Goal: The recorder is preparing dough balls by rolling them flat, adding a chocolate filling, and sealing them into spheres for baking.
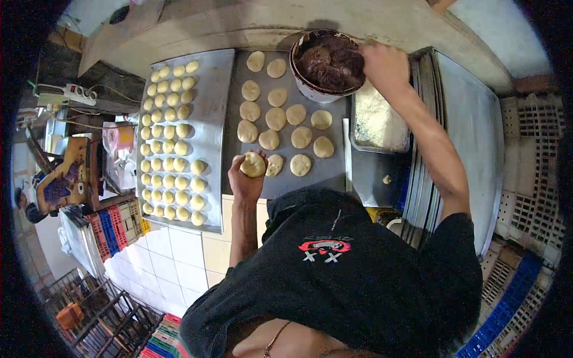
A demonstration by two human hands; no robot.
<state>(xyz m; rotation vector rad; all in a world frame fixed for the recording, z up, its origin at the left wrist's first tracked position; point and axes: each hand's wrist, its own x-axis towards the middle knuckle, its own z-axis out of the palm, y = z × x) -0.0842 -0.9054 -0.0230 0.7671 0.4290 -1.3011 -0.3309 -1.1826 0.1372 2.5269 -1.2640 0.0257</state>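
Cupped in my left hand (243,182) is a flattened dough round (253,165), held over the near edge of a dark tray (325,179). Several more flat dough rounds (276,119) lie in loose rows on that tray. My right hand (385,64) is at the right rim of a white bucket (319,93) filled with dark brown paste (334,62). Its fingers are curled and slightly blurred; whatever they grip is hidden from view.
To the left, a metal tray (210,119) carries rows of small dough balls (181,164). A rectangular pan (380,122) with a pale yellow, shiny surface sits right of the dark tray. Upright metal sheets (471,131) and plastic crates (531,155) stand farther right.
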